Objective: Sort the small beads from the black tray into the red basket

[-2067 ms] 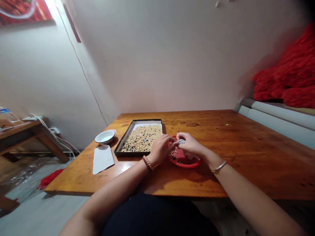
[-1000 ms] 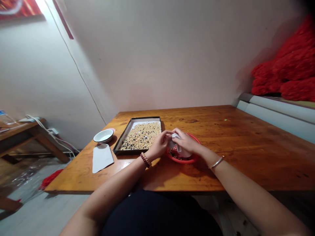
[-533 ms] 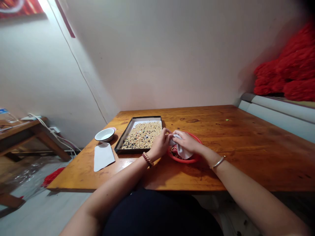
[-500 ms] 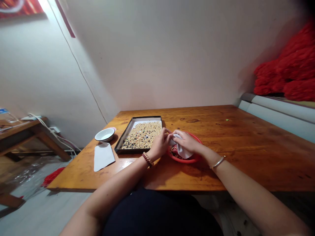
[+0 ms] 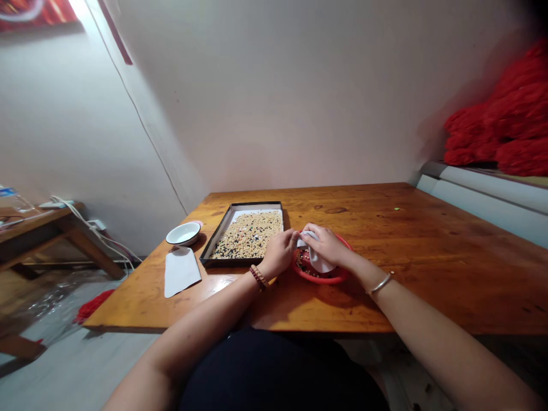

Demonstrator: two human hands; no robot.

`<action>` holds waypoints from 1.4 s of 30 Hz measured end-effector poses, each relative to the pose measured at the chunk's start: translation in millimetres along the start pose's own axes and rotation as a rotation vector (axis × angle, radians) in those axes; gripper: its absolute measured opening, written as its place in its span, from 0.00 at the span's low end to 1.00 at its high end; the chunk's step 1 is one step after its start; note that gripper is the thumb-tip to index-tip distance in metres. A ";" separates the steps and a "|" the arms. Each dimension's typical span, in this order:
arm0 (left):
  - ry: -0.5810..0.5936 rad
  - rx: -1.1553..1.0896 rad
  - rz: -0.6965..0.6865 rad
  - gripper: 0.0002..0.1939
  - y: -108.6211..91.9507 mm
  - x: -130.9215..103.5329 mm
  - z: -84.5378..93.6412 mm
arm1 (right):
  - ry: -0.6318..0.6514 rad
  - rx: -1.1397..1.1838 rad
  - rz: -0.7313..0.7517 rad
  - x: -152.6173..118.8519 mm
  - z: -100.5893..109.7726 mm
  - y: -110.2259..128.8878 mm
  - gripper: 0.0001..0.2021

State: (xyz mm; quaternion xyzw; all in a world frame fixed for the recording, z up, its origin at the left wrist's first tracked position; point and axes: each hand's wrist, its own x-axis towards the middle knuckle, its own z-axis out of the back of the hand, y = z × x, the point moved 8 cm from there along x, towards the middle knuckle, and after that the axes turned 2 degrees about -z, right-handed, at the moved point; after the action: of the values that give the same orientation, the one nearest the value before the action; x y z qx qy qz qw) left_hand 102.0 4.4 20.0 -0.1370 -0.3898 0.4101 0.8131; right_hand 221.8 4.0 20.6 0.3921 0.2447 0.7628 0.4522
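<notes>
Cloth [image 5: 319, 264], or perhaps soft paper, hung white and folded over the red basin [image 5: 329, 280], held at two places. The left hand [image 5: 280, 251] had its thumb and fingers pressed together at the upper left edge, seemingly pinching a bit of it, while the right hand [image 5: 325, 244] gripped it between thumb and bent fingers, the rest draping below the palm. Two-handed holding probably made such a limp thing steadier and brought its edge within reach. Small balls [image 5: 301, 262], beans or beads, too small to tell which, lay in the basin below; working above the rim likely meant that any dropped one would land inside. To the left of the hands, the black-edged tray [image 5: 233, 263] held many more, pale and dark, spread in a layer behind low walls that presumably stopped them rolling away. A white bowl [image 5: 183, 233] and a flat white piece [image 5: 182, 273] sat by the tray's left side, perhaps so that the hands had room on the table [image 5: 406, 240].
</notes>
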 end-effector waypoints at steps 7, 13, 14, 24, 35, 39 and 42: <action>-0.079 -0.097 -0.035 0.16 -2.1 -0.3 6.5 | -0.026 0.007 -0.003 0.8 7.5 0.0 0.11; -0.117 -0.151 -0.088 0.10 -8.7 -0.8 9.8 | -0.049 0.023 0.008 1.7 12.0 2.2 0.10; -0.104 -0.148 -0.097 0.10 -10.1 -0.5 8.8 | -0.050 0.025 0.011 1.6 11.9 2.6 0.10; -0.013 -0.145 -0.030 0.25 -8.0 -2.5 0.7 | -0.014 0.043 0.053 -0.7 6.3 7.0 0.14; -0.023 -0.188 0.006 0.12 -1.4 1.3 2.8 | -0.103 -0.054 -0.044 3.1 19.7 -7.7 0.14; -0.025 -0.158 0.013 0.10 0.3 1.9 2.8 | -0.088 -0.077 -0.037 2.8 17.2 -7.4 0.14; -0.030 -0.156 0.021 0.09 1.4 2.0 2.7 | -0.091 -0.083 -0.038 2.4 17.3 -7.1 0.13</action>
State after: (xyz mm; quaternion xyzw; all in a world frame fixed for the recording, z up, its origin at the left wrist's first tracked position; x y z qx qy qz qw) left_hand 99.9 6.6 22.1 -0.1981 -0.4313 0.3887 0.7897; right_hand 238.9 9.8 26.2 0.4024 0.1996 0.7450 0.4931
